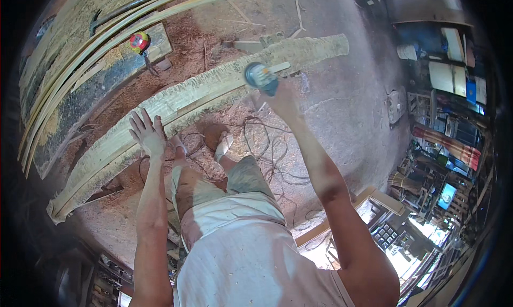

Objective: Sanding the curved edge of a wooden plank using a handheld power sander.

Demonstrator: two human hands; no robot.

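My right hand (285,100) grips a round-headed handheld power tool (259,76), blurred, over a long wooden slab (200,88). Its exact kind cannot be told. Beside the tool lies a short pale wood strip (280,67) on the slab. My left hand (148,133) rests on the slab further left, fingers spread, holding nothing. The slab has rough, bark-like edges and runs slantwise in front of my legs. A narrow straight line or strip runs along its face between my hands.
A workbench (156,40) at upper left bears a tape measure (139,42), a claw hammer (124,8) and several long thin wood strips (192,6). Loose electric cable (276,147) coils on the dusty floor near my feet. Stacked goods and a window frame (374,199) stand at right.
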